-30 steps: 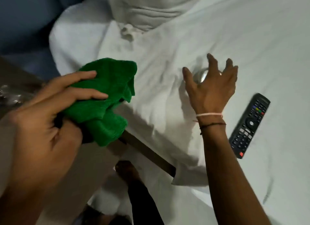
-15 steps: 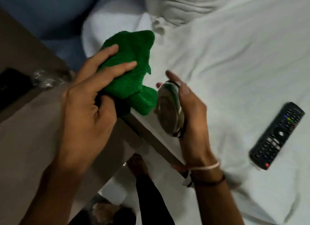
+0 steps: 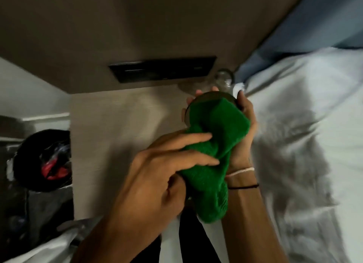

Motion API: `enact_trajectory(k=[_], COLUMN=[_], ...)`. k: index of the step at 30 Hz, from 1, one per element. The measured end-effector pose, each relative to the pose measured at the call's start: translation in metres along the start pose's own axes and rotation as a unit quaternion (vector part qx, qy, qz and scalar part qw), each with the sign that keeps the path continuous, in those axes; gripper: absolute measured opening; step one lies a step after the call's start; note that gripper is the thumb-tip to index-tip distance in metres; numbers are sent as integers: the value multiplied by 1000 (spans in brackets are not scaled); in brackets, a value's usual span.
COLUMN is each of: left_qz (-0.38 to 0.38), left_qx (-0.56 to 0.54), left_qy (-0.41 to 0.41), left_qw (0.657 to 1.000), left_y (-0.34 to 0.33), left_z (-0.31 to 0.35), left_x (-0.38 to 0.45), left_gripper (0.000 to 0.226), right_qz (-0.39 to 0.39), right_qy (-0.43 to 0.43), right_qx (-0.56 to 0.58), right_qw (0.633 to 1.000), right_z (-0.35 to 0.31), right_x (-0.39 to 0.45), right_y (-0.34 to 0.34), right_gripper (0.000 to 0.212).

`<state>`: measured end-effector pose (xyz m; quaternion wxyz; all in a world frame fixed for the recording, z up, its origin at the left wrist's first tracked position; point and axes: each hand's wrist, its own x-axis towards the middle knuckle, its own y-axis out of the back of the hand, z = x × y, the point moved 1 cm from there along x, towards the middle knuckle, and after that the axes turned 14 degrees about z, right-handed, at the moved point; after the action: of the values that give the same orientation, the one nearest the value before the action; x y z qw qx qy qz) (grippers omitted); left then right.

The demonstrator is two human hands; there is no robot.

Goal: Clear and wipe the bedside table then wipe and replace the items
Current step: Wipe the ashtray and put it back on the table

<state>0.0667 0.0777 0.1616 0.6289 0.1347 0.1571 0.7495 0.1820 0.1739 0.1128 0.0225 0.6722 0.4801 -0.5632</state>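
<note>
— Right hand (image 3: 242,125) cups the round, shiny metal object (image 3: 210,95) above the pale wooden desk (image 3: 117,137) — where's the cloth?
— Left hand (image 3: 157,176) presses the green terry cloth (image 3: 214,149) onto its face.

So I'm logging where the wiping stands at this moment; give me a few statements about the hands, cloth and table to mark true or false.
1. The left hand presses the green cloth onto a round item. True.
2. The right hand rests flat on the bed. False: it holds the round item up against the cloth.
3. The cloth is blue. False: it is green.
4. A clear glass stands at the table's back corner by the bed. True.
5. The round item lies on the table. False: it is held in the hand.
</note>
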Motion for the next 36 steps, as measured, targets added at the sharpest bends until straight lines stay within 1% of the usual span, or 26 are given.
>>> enact_trajectory(k=[2,4,6,7,8,10,13,15,17,19,21,23,24,26,28,32,34,36], left_qz=[80,173,227,228,214,160,101,118,177,241,280,305,308,291,265,188,134,83], left_qx=[-5,17,55,74,84,88,29,-21,-40,-40,-28,-15,-7,18,38,80,97,85], left_qy=[34,51,60,70,80,85,94,107,123,133,133,135,132,119,107,86,74,67], left_qw=[996,983,970,968,970,980,990,987,976,960,950,943,942,949,958,975,983,991], left_y=[41,66,76,77,76,68,66,73,82,90,96,102,106,111,112,95,87,83], left_z=[-17,-32,-45,-50,-55,-64,-76,-86,-95,-100,-103,-106,-107,-109,-107,-92,-86,-85], left_x=[-11,-10,2,8,9,2,-35,-56,-70,-72,-65,-53,-47,-37,-29,-27,-35,-48], left_gripper=[69,68,65,65,64,62,61,64,66,66,68,70,69,68,66,65,67,66], right_qz=[-12,-50,-94,-100,-93,-50,26,64,86,69,22,-51,-71,-86,-92,-60,-53,-39], right_qy=[-26,-26,-22,-29,-34,-20,-5,-31,-55,-82,-102,-85,-70,-53,-33,-30,-46,-75], right_qx=[-19,-57,-103,-116,-122,-109,-112,-125,-134,-143,-197,-247,-265,-289,-290,-256,-253,-246], right_qw=[999,997,990,988,988,993,993,990,986,984,975,964,959,952,952,964,965,966], right_z=[32,61,90,103,114,119,113,117,129,146,164,179,184,188,183,162,152,141], right_x=[5,3,-7,-13,-16,-9,12,25,28,19,4,-12,-18,-24,-23,-11,-4,3], right_y=[-19,-24,-25,-27,-29,-30,-38,-40,-37,-32,-24,-16,-13,-9,-10,-8,-2,-2], right_gripper=[41,40,38,37,36,34,35,37,41,46,57,69,69,65,61,52,55,62])
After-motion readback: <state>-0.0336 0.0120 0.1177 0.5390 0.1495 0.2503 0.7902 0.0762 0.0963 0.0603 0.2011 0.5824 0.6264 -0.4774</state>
